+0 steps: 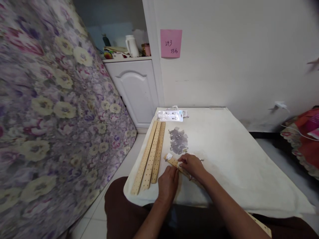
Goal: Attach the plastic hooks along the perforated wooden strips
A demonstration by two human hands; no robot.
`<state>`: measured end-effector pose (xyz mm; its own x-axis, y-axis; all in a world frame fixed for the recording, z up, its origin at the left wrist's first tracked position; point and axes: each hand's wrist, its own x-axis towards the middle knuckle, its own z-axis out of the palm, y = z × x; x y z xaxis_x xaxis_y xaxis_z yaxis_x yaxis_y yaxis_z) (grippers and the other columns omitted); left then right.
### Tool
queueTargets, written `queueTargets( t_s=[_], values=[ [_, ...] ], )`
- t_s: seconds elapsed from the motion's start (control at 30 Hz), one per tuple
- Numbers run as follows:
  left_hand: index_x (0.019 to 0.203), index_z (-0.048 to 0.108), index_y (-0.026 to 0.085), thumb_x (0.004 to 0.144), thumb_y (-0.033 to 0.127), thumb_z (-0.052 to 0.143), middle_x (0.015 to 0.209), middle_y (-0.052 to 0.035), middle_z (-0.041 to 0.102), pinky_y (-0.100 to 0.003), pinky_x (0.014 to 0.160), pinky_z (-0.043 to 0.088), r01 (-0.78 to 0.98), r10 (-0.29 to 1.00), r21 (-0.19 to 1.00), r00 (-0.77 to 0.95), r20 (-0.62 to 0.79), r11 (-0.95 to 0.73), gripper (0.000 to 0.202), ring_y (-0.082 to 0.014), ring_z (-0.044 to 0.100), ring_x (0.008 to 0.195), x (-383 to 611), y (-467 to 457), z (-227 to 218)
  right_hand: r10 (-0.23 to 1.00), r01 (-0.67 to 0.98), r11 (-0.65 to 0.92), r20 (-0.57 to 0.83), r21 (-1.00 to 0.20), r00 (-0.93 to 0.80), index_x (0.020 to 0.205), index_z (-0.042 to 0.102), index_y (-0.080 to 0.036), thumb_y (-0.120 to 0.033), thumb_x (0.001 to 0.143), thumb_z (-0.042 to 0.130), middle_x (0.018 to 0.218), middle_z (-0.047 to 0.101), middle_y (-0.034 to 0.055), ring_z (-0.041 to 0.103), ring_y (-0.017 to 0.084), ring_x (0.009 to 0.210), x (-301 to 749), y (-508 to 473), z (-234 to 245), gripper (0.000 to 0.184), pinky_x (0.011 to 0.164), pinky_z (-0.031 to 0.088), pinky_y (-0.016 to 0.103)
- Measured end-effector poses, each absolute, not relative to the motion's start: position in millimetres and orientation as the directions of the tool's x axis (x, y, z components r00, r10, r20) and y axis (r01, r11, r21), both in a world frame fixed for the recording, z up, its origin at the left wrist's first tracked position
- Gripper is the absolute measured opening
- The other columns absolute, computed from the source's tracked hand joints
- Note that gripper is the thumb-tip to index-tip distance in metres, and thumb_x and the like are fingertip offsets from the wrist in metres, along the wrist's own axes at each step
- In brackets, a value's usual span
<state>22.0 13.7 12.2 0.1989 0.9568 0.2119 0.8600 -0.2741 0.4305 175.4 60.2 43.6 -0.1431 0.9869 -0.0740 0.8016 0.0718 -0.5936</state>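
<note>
drilled strip (pixel 172 162): lower middle of the frame, on the desk (pixel 231 149); likely light and stiff, best held by its long edges
right hand (pixel 191 164): pinching a small white piece (pixel 179 164) over the strip
left hand (pixel 168 183): curled at the near edge; cannot tell whether it grips

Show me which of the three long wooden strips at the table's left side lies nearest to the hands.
The rightmost strip: its near end is closest to the left hand; the middle strip and leftmost strip lie farther left.
</note>
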Motion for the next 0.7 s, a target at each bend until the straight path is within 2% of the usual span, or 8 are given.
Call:
queueTargets(
  t_s=[0.27, 0.7],
  values=[
    [0.095, 0.058, 0.023, 0.092, 0.028, 0.038, 0.088, -0.0018, 0.061, -0.023, 0.069, 0.042, 0.851, 0.951, 0.440, 0.201, 0.233, -0.288, 0.021, -0.0149, 0.060, 0.082, 20.9, 10.4, 14.2, 0.985, 0.801, 0.102, -0.051, -0.590, -0.163, 0.101, 0.069, -0.024, -0.020, 0.078, 0.053, 0.092, 0.068, 0.0041, 0.060, 0.018, 0.086, 174.6, 52.7, 45.3, 0.028, 0.074, 0.040, 0.026],
    [0.096, 0.059, 0.023, 0.093, 0.028, 0.036, 0.087, -0.0017, 0.061, -0.023, 0.067, 0.041, 0.868, 0.955, 0.413, 0.200, 0.217, -0.275, 0.023, -0.0150, 0.060, 0.080, 21.2, 11.1, 15.3, 0.985, 0.792, 0.115, -0.035, -0.600, -0.170, 0.105, 0.066, -0.023, -0.021, 0.080, 0.051, 0.098, 0.066, 0.0055, 0.059, 0.018, 0.092, 173.6, 49.7, 40.5, 0.030, 0.081, 0.040, 0.026]
  ],
)
